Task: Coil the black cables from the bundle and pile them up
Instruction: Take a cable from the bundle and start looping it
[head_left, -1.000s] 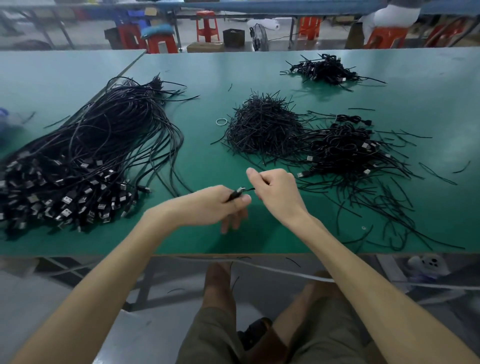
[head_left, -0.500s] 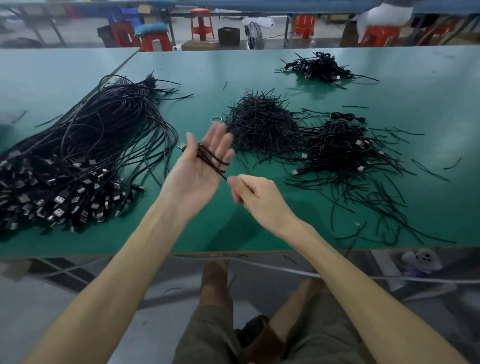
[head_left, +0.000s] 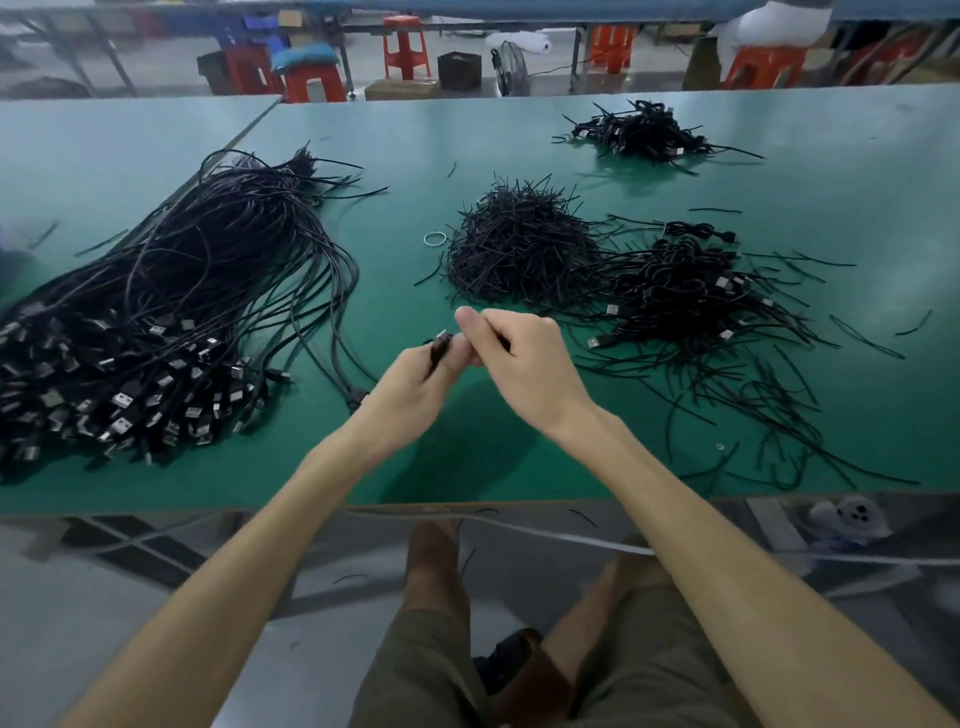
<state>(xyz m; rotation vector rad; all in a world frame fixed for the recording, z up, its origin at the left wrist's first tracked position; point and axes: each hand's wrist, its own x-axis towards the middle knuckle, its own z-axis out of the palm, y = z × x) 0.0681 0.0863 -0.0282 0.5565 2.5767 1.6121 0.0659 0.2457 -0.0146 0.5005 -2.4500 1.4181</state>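
Far left on the green table (head_left: 519, 467): loose bundle (head_left: 156, 322) of black cables, plugs toward the near edge. Centre, above the table: left hand (head_left: 415, 384) grips a small coiled cable (head_left: 440, 347), metal plug poking out. Right hand (head_left: 524, 358) touches it, fingers curled, pinching the same cable. Right: finished pile (head_left: 685, 291) of coils, apart from both hands.

Black cable bundle (head_left: 156, 322) sprawled left; coiled cable (head_left: 440, 349) gripped between hands; coiled pile (head_left: 675, 291) right
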